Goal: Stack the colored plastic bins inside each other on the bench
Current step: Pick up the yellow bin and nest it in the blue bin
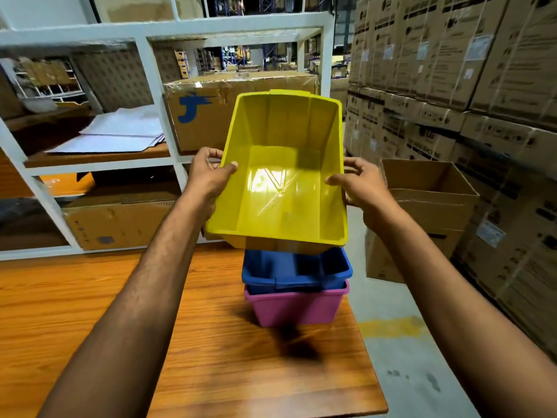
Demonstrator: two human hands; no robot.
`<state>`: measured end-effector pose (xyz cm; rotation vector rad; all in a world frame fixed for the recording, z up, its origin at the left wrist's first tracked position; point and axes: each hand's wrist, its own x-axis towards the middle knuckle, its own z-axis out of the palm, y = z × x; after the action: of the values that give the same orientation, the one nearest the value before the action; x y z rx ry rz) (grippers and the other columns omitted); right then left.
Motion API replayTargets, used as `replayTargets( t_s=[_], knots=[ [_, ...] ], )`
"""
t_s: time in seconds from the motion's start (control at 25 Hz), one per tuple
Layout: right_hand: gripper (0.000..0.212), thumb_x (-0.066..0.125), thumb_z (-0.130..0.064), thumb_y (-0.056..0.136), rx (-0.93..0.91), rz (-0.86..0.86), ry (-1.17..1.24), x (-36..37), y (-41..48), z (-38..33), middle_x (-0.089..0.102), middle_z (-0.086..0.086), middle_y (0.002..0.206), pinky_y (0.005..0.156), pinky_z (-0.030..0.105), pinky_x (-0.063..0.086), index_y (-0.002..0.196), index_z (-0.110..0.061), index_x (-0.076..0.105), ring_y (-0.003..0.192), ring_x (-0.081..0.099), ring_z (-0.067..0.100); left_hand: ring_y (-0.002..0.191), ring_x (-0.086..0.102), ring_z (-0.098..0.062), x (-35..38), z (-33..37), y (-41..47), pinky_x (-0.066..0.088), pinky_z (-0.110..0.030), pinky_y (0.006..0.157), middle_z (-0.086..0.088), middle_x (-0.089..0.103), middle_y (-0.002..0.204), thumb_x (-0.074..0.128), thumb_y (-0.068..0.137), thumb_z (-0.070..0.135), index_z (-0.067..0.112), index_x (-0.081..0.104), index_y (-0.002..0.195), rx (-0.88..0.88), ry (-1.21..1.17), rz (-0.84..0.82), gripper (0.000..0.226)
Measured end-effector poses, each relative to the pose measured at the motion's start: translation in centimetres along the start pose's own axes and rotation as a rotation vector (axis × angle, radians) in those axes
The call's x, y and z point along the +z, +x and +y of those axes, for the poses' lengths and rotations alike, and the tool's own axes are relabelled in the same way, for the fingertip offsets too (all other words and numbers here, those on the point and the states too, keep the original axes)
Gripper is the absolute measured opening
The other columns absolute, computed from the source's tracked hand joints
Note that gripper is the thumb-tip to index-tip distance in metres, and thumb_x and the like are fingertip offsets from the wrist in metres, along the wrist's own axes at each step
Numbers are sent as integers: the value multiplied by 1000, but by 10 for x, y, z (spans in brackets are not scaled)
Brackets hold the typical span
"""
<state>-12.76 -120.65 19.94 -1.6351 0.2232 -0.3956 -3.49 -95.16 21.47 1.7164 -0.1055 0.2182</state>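
Observation:
I hold a yellow plastic bin [283, 176] in the air with both hands, its open side tilted toward me. My left hand [208, 175] grips its left rim and my right hand [361, 184] grips its right rim. Directly below it on the wooden bench [90, 297], a blue bin [297, 268] sits nested inside a pink bin [297, 306]. The yellow bin's lower edge hides the far part of the blue bin.
White shelving [156, 95] with cardboard boxes and white sheets stands beyond the bench. An open cardboard box [428, 206] sits on the floor to the right, in front of stacked cartons [482, 70]. The bench's right edge runs close to the pink bin.

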Motion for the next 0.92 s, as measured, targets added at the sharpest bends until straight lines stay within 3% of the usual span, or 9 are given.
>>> replayTargets(
  t_s=[0.12, 0.24, 0.36, 0.44, 0.52, 0.64, 0.8, 0.88, 0.92],
  knots=[
    [23, 63, 6, 92, 88, -68, 16, -5, 6, -9, 69, 4, 91, 51, 21, 58, 103, -15, 66, 75, 62, 14, 72, 59, -11, 1, -11, 2, 47, -28, 69, 0, 64, 85, 67, 97, 18, 19, 61, 94, -8, 6, -6, 7],
    [25, 60, 8, 90, 129, -42, 27, -7, 18, -4, 66, 10, 90, 52, 20, 58, 103, -12, 67, 79, 63, 18, 83, 58, -22, 7, -22, -2, 49, -35, 76, -9, 63, 91, 57, 103, 26, 22, 60, 78, -74, 45, -69, 26],
    [22, 59, 6, 87, 157, -22, -11, -7, 26, 9, 57, 13, 94, 55, 22, 55, 99, -13, 64, 87, 56, 22, 80, 62, -19, 11, -36, -8, 53, -30, 71, -4, 66, 90, 54, 105, 29, 22, 60, 83, -185, 63, -97, 24],
    [21, 59, 6, 87, 188, -44, -30, -7, 26, 18, 55, 13, 96, 61, 27, 54, 86, -15, 63, 90, 53, 22, 81, 63, -17, 14, -48, -8, 57, -34, 77, -5, 67, 93, 57, 103, 28, 22, 61, 86, -241, 58, -99, 19],
    [26, 59, 6, 87, 223, -61, -39, -6, 26, 27, 56, 12, 98, 69, 31, 52, 80, -18, 63, 91, 53, 21, 69, 57, -12, 14, -53, -12, 52, -26, 64, -3, 63, 83, 57, 103, 24, 22, 60, 84, -267, 64, -117, 20],
    [25, 61, 4, 88, 261, -62, -62, -4, 28, 40, 57, 11, 98, 67, 30, 51, 79, -19, 64, 92, 54, 21, 57, 45, -8, 14, -60, -12, 35, -17, 49, 2, 55, 71, 58, 103, 25, 23, 59, 83, -322, 87, -140, 20],
    [18, 63, 3, 90, 314, -21, -94, -3, 32, 55, 63, 11, 98, 71, 33, 51, 84, -14, 61, 92, 60, 20, 68, 54, -11, 12, -71, -15, 50, -26, 68, -4, 65, 88, 61, 101, 25, 25, 65, 91, -379, 102, -162, 11],
    [14, 63, 2, 91, 349, -21, -107, -3, 33, 63, 67, 14, 105, 71, 32, 53, 102, -5, 67, 90, 62, 18, 63, 51, -10, 13, -77, -18, 46, -15, 51, -4, 61, 80, 60, 101, 21, 24, 67, 95, -383, 117, -152, 10],
    [26, 64, 2, 91, 366, -29, -117, -3, 33, 67, 68, 14, 109, 69, 31, 54, 116, -2, 68, 91, 63, 17, 61, 50, -9, 13, -81, -19, 42, -15, 46, -3, 60, 78, 60, 102, 19, 23, 67, 94, -388, 132, -148, 11]
  ],
)
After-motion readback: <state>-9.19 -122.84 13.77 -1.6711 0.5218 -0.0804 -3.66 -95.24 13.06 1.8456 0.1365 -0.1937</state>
